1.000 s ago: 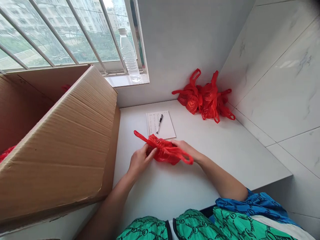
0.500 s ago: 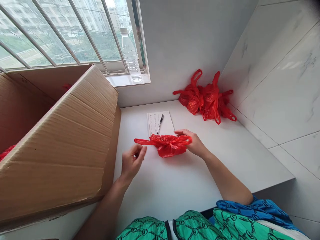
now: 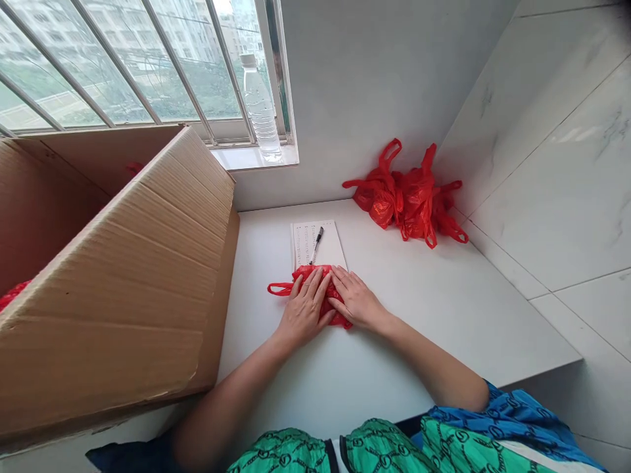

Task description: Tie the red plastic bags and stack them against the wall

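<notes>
Two open grips, left hand point(image 3: 303, 310) and right hand point(image 3: 357, 301), lie palm-down on a folded red plastic bag point(image 3: 311, 273), pressing it flat against the white tabletop point(image 3: 394, 348).

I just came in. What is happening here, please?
A person is pressing the left hand and right hand flat on a red plastic bag on a white counter. Just beyond it lie a sheet of paper and a pen. More red plastic bags sit in the corner, and a cardboard box stands on the left.
</notes>
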Motion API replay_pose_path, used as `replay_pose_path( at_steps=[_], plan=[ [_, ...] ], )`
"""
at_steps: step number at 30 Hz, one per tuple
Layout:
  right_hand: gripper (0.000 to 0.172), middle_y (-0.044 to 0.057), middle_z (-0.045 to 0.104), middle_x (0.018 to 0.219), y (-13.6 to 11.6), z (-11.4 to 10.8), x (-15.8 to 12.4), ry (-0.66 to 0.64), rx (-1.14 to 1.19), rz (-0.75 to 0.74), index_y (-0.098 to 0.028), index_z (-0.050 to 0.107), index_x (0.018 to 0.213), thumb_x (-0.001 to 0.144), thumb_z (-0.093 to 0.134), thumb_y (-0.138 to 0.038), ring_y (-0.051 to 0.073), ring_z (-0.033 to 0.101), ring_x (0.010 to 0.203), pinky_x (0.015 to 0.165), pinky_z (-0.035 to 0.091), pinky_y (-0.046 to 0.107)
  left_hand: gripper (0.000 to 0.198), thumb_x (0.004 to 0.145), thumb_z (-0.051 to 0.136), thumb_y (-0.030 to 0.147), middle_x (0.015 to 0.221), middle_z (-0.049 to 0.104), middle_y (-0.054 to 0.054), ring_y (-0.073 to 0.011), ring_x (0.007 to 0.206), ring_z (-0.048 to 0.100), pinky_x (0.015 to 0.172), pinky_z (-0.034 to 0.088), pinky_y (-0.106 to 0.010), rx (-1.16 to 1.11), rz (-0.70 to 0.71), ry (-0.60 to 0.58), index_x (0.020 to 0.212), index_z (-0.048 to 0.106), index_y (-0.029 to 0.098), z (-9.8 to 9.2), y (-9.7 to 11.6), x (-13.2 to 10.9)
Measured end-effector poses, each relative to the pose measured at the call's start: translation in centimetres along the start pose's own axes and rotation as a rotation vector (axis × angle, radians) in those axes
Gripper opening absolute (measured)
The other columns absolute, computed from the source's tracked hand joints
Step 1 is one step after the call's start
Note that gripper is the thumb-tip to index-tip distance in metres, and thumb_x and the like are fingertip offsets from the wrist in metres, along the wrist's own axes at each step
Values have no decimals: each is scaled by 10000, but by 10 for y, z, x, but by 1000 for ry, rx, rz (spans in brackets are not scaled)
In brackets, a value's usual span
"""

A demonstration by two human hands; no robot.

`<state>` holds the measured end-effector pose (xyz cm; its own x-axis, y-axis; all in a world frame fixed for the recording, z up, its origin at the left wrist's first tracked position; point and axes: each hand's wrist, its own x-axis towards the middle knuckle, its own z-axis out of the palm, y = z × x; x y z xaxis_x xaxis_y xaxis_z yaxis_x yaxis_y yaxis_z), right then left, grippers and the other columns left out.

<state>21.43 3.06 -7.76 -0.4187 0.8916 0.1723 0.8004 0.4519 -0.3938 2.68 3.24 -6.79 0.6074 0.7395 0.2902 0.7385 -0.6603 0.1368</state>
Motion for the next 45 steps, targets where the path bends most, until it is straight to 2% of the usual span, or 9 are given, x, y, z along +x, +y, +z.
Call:
replay_pose_path(
  at_steps=[16, 25, 30, 33, 36, 38, 40, 43, 45],
  plan=[
    [654, 134, 223, 1617, -3, 6, -1, -14, -134, 2, -99, 245, 1549, 972, 423, -347, 257, 192, 1504, 1223, 207, 472, 748, 959, 447, 510, 1622, 187, -134, -269, 1507, 173, 1233, 75, -475, 74, 2, -13, 1554, 214, 122, 7, -2, -7],
    [642, 133, 232, 1616, -4, 6, 0, -36, -168, 17, -91, 271, 1538, 971, 419, -355, 256, 206, 1500, 1218, 223, 453, 737, 954, 472, 492, 1612, 232, -135, -279, 1493, 220, 1230, 104, -481, 58, -10, -3, 1553, 225, 142, 8, 0, -7],
    [637, 142, 346, 1571, 0, -11, -1, -6, -121, -34, -130, 331, 1509, 943, 501, -367, 281, 315, 1452, 1194, 229, 521, 684, 925, 548, 459, 1570, 339, -129, -281, 1449, 315, 1207, 193, -476, -46, -10, 42, 1504, 334, 164, 1, -1, -5],
    [639, 145, 534, 1423, 6, -30, -4, 68, -77, -53, -163, 441, 1431, 877, 619, -427, 297, 500, 1290, 1116, 338, 509, 448, 911, 587, 448, 1439, 512, -107, -276, 1329, 457, 1118, 337, -446, -134, -59, 139, 1287, 563, 205, -6, -2, -4],
    [391, 102, 687, 1115, 9, -41, -9, 55, -39, -24, -199, 605, 1216, 875, 634, -387, 269, 630, 1006, 896, 479, 423, 293, 903, 616, 413, 1284, 617, -86, -263, 1192, 543, 1004, 417, -415, -164, -75, 213, 1119, 625, 216, -10, 0, -5],
    [194, 63, 697, 1001, 9, -42, -13, 10, -1, -41, -225, 650, 1077, 908, 574, -279, 239, 641, 903, 793, 491, 378, 355, 875, 659, 409, 1232, 640, -82, -265, 1136, 567, 965, 431, -412, -140, -36, 183, 1170, 604, 219, -10, 3, -6],
    [175, 41, 693, 975, 8, -40, -17, -5, 52, -93, -244, 661, 997, 924, 507, -202, 223, 639, 873, 766, 491, 362, 360, 866, 674, 383, 1158, 664, -74, -258, 1063, 594, 920, 447, -395, -84, -17, 107, 1178, 604, 218, -10, 8, -8],
    [204, 32, 698, 987, 5, -39, -23, 38, 185, -167, -274, 667, 1005, 956, 469, -263, 222, 646, 885, 795, 506, 368, 178, 909, 615, 332, 976, 683, -55, -213, 899, 625, 771, 465, -309, -20, -72, 1, 1020, 640, 195, -22, 18, -16],
    [214, 40, 706, 1018, 3, -42, -29, 124, 307, -139, -287, 665, 1053, 955, 499, -378, 243, 645, 987, 791, 530, 350, 175, 924, 590, 354, 896, 670, -38, -179, 800, 617, 648, 430, -257, -54, -127, -35, 956, 624, 186, -43, 28, -27]
  ],
)
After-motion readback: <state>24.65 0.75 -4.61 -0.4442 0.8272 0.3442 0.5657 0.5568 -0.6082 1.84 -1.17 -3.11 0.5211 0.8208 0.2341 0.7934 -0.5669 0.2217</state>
